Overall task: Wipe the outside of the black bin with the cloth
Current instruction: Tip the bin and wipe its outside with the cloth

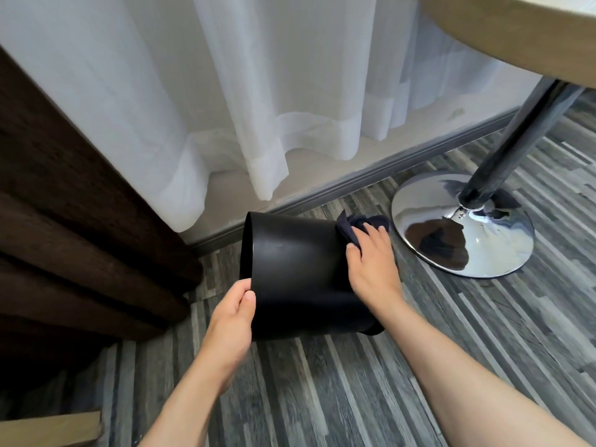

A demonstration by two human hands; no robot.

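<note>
A round black bin [300, 272] is tipped on its side just above the striped grey floor, its open rim facing left and its base to the right. My left hand [230, 312] grips the rim at the lower left, thumb on the outside wall. My right hand [371, 262] presses a dark navy cloth [353, 225] against the bin's upper right wall near the base. The cloth is bunched under my fingers and sticks out past them. The bin's inside is hidden.
A chrome round table base [464, 227] with its pole [516, 137] stands just right of the bin, under a wooden tabletop [532, 37]. White sheer curtain [258, 91] and a grey skirting board [354, 182] run behind. Dark brown curtain [64, 221] hangs at left.
</note>
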